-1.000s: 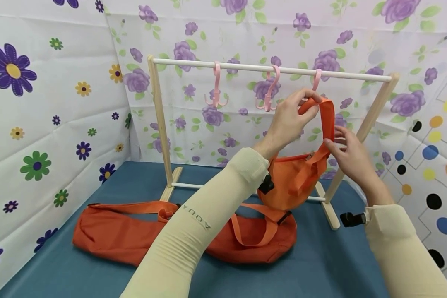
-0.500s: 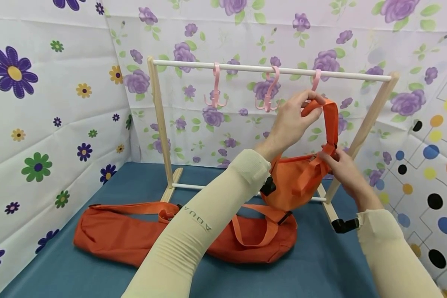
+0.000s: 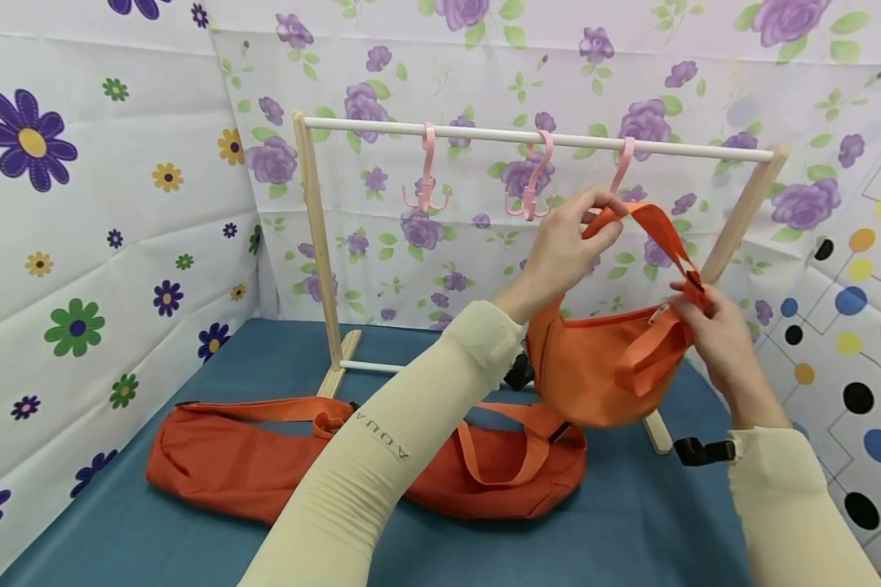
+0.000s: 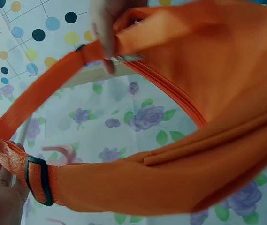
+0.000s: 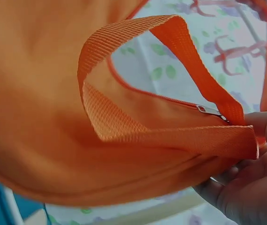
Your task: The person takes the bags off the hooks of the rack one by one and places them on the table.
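An orange waist bag (image 3: 602, 359) with a zipped top hangs in the air between both hands, in front of the rack's right part. My left hand (image 3: 568, 240) pinches the top of its strap (image 3: 657, 228), just below the right pink hook (image 3: 622, 163). At the bag's right end, my right hand (image 3: 715, 334) grips the strap near its black buckle. In the left wrist view the strap (image 4: 39, 93) loops from the left fingers to the other hand, with a black slider (image 4: 39, 180) on it. The right wrist view shows a loose webbing tail (image 5: 171, 140) and a metal zip pull (image 5: 208, 110).
A wooden rack with a white rail (image 3: 484, 132) stands on the blue table (image 3: 631, 522). Two more pink hooks (image 3: 426, 175) hang from the rail. A long red-orange bag (image 3: 220, 456) with straps lies in front, partly behind the left sleeve. Patterned sheets surround the table.
My right hand has slid down the strap to the bag's end, then pulled it outward to the right. The bag has turned more broadside; the left hand has lowered slightly.
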A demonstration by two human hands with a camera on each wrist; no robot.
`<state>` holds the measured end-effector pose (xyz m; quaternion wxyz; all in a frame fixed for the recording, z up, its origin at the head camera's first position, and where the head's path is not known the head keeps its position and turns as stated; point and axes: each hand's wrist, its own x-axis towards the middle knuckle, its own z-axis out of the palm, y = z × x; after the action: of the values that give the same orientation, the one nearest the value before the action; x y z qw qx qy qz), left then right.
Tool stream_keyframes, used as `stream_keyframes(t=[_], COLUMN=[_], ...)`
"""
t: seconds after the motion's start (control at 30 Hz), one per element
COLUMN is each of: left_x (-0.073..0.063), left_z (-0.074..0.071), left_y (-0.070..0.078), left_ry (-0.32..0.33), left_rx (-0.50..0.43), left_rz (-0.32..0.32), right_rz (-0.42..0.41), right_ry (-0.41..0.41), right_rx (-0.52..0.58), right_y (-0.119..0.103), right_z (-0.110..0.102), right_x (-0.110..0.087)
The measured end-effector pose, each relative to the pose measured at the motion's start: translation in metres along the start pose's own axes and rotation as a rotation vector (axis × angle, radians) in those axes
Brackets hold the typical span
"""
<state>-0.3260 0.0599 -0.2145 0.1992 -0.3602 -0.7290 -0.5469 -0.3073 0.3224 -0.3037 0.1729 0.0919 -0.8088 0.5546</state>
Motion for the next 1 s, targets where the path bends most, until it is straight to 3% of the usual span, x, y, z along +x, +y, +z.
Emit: stream_keyframes(t=[0.13, 0.37, 0.6, 1.0], left_x=[-0.006, -0.022, -0.036, -0.058], left_z=[0.000, 0.004, 0.012, 0.025], left_y=[-0.009, -0.027, -0.043, -0.069], left_ry=[-0.014, -0.043, -0.054, -0.132], left_rx=[-0.023, -0.012, -0.015, -0.040], left_rz=[-0.021, -0.043, -0.045, -0.093], right_rz=[0.014, 0.051, 0.065, 0.098], right_ry=[0.049, 0.068, 0.068, 0.041], right_rx=[0.046, -0.056, 0.133, 0.172], right_y=[-0.005, -0.019, -0.020, -0.029], right_z=[-0.015, -0.033, -0.046, -0.059], right_x=[-0.003, -0.011, -0.013, -0.017])
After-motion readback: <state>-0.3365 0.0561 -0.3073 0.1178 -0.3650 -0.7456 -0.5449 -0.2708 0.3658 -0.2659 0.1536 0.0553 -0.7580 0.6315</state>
